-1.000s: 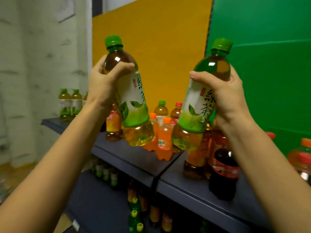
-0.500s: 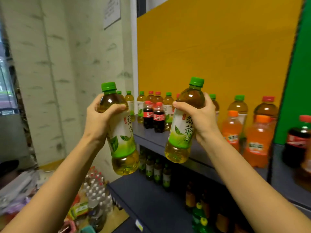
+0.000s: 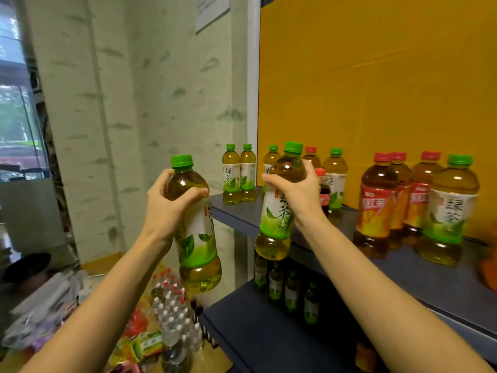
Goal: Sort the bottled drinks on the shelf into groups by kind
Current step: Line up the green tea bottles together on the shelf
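Left of centre, the left hand (image 3: 166, 208) had fingers and thumb wrapped round the shoulder of a green-capped tea bottle (image 3: 199, 238), held in the air off the left end of the upper shelf (image 3: 398, 267). At centre, the right hand (image 3: 298, 192) clasped a second green tea bottle (image 3: 277, 219) the same way, slightly tilted, before the shelf's front edge. Behind, a pair of green teas (image 3: 231, 175) stood at the shelf's left end, and red-capped teas (image 3: 377, 200) stood at the right.

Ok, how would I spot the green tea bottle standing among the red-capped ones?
Start at the yellow back panel, then the dark grey shelf below. At its right, beside red-capped, red-labelled plastic tea bottles, one clear bottle alone has a green cap and white-green label.
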